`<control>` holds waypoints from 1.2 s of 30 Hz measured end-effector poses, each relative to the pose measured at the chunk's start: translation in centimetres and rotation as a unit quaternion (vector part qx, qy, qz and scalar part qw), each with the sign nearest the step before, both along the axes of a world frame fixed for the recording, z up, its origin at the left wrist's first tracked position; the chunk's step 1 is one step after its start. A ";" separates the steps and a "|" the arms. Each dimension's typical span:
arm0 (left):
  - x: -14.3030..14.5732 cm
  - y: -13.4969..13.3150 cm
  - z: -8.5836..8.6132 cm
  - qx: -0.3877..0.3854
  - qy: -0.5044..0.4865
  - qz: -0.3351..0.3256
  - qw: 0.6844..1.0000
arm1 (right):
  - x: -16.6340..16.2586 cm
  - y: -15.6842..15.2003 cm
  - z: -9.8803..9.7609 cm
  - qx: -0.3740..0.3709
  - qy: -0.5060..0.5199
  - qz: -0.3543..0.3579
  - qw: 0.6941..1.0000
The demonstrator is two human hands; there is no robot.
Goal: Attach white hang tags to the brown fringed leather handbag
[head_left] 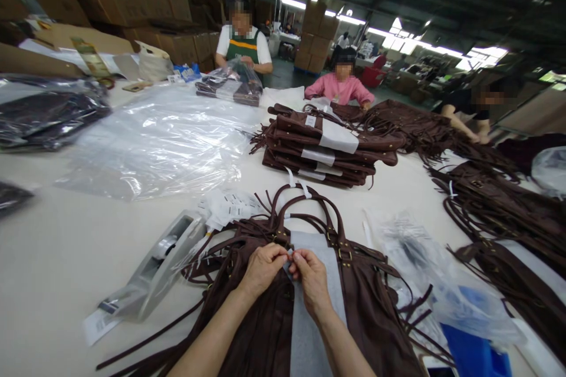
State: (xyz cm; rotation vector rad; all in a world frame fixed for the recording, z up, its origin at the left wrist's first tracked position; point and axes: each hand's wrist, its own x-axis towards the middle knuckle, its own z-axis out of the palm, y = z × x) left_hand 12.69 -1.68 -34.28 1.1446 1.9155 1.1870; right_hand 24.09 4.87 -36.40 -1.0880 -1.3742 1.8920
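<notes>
A small white tag [289, 254] sits pinched between the fingertips of the left hand [262, 268] and right hand [312, 278], over the grey paper strip [316, 259] on the brown fringed bag [375, 306]; a tape dispenser [161, 262] lies just left.

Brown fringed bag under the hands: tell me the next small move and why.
Probably press the small white piece down flat. Both the left hand and right hand pinch it where the white paper strip meets the top of the brown fringed bag, beside the tape dispenser. Whether it is tape is unclear.
</notes>
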 end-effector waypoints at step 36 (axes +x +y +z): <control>0.6 -0.1 -0.9 -0.049 0.066 0.018 0.996 | -0.8 -0.2 0.0 -0.047 -0.025 -0.022 0.998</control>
